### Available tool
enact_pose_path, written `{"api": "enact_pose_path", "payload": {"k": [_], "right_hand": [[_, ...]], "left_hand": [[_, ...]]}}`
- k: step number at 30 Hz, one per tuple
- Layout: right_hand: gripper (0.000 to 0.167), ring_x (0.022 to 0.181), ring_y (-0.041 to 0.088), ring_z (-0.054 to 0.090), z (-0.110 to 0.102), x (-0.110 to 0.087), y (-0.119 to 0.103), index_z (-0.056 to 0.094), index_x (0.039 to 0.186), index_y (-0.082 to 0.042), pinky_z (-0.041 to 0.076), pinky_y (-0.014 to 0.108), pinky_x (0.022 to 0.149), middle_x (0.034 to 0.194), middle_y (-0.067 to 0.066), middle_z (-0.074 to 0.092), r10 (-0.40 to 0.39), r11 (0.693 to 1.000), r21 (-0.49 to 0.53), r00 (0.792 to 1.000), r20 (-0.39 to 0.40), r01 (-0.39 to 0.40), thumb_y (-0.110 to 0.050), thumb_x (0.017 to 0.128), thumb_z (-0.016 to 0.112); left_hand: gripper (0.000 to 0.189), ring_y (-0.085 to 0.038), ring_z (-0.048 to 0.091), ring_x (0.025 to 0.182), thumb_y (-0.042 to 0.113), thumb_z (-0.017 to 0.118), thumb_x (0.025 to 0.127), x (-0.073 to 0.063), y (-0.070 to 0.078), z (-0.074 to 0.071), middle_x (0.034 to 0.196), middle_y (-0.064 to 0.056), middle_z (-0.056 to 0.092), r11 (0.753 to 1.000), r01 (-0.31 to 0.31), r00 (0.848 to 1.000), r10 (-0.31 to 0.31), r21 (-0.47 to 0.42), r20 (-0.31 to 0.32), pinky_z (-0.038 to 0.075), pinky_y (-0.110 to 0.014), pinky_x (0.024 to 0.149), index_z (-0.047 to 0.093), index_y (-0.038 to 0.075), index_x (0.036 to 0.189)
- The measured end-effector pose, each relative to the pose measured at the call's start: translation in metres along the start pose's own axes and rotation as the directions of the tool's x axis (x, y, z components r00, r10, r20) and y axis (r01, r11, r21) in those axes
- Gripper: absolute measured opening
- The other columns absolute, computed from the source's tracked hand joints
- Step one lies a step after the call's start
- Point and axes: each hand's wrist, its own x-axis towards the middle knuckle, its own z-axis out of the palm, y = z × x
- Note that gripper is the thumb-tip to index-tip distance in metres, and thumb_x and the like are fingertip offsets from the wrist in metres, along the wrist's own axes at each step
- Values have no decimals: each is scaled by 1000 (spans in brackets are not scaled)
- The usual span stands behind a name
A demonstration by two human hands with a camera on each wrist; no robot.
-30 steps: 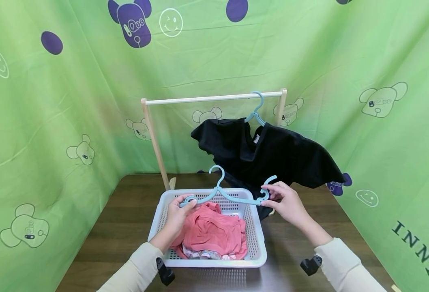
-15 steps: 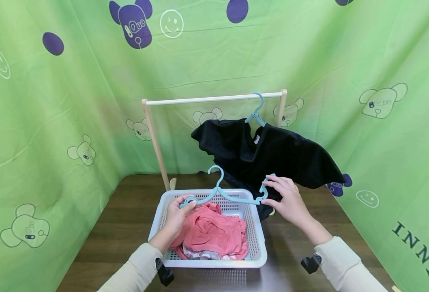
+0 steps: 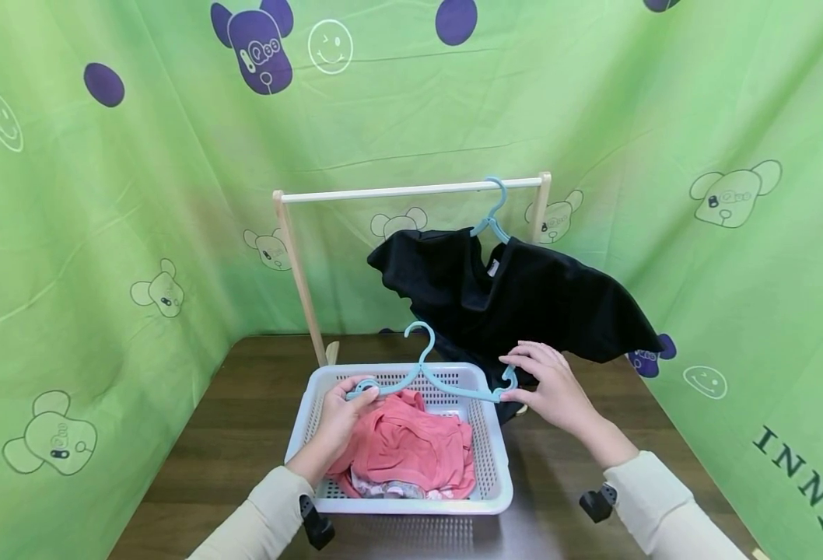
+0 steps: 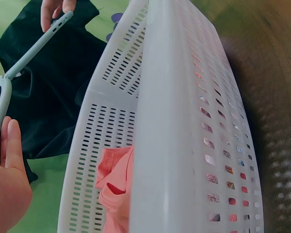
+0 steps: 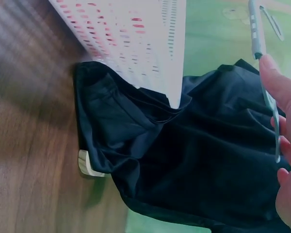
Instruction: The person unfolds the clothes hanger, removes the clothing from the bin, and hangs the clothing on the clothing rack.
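Note:
A light blue clothes hanger [image 3: 422, 362] is held above the basket by both hands, its hook pointing up. My left hand [image 3: 340, 416] pinches the hanger's left end between thumb and fingers. At the other end, my right hand [image 3: 551, 389] holds the hanger with the thumb below and the fingers on its curled end piece. In the right wrist view a thin part of the hanger [image 5: 257, 34] runs along the right hand's fingers. Below lies a crumpled coral-pink garment [image 3: 415, 445] in the white perforated basket [image 3: 411, 505], with patterned cloth partly hidden under it.
Behind the basket stands a rack with a white rail [image 3: 383, 193]. A black shirt [image 3: 551, 299] hangs from its right part on another light blue hanger [image 3: 499, 198], its lower part reaching beside the basket. Green printed cloth [image 3: 173, 155] encloses the wooden table [image 3: 208, 443].
The hanger's right end piece, which stuck up past the right fingers, now sits lower. The right fingers have shifted on it, and the hanger's hook has moved slightly right and down.

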Motion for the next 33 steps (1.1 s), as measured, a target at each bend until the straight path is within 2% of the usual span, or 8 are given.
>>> {"api": "enact_pose_path", "payload": {"k": [5,9,11,14,17,20,25,33], "right_hand": [[52,107,31,48,2,-3,1,72,105,-5,38,52,87,105,8,58,7,999,-44,1000,-27,-8,-22,60,92],[33,89,21,49,4,-4,0,69,85,-10,42,41,75,88,0,56,17,994,-109,999,-46,-22,-27,64,90],[29,78,15,47,4,-5,-1,64,76,-15,43,35,68,79,-4,54,37,991,-129,999,-33,-40,-28,68,88],[26,68,12,46,4,-6,-3,60,73,-19,43,30,60,71,-9,51,75,990,-123,997,11,-73,-28,74,85],[19,67,15,50,3,-7,-4,65,75,-21,45,30,59,72,-12,53,114,990,-84,992,55,-110,-26,76,83],[13,68,15,52,4,-7,-5,69,77,-20,46,30,61,74,-12,56,132,990,-58,989,68,-128,-22,79,82],[13,62,11,47,5,-7,-7,69,75,-17,43,30,57,71,-10,57,188,981,-51,982,9,-187,-19,80,81],[14,60,14,47,6,-7,-9,70,73,-12,39,27,54,66,-5,61,349,937,50,935,-64,-346,-18,82,79]], "left_hand": [[33,-14,69,74,-1,66,90,1,-1,-1,89,-7,66,1000,-3,1000,3,-5,5,56,-29,77,55,-15,118],[35,-14,69,75,1,67,90,1,-2,-1,89,-7,66,1000,12,1000,-12,3,-2,56,-28,77,55,-15,119],[34,-15,69,76,2,67,90,1,-3,0,90,-8,66,1000,18,1000,-18,-4,-3,56,-29,77,56,-14,118],[33,-16,69,76,3,69,89,0,-4,1,92,-8,65,1000,23,1000,-24,-6,-13,56,-29,77,58,-11,117],[31,-16,69,76,2,69,89,1,-5,1,92,-9,65,1000,17,999,-17,-10,-42,56,-29,76,60,-10,116],[31,-16,69,74,2,70,88,2,-6,1,92,-8,66,1000,7,998,-8,-9,-62,56,-30,75,61,-10,115],[36,-15,69,74,2,69,88,2,-5,1,92,-7,65,1000,10,998,-11,-16,-66,56,-29,75,57,-14,118],[26,-18,69,76,-4,68,88,2,-4,2,98,-11,61,997,28,998,-33,-77,-60,56,-32,77,60,-10,112]]}}
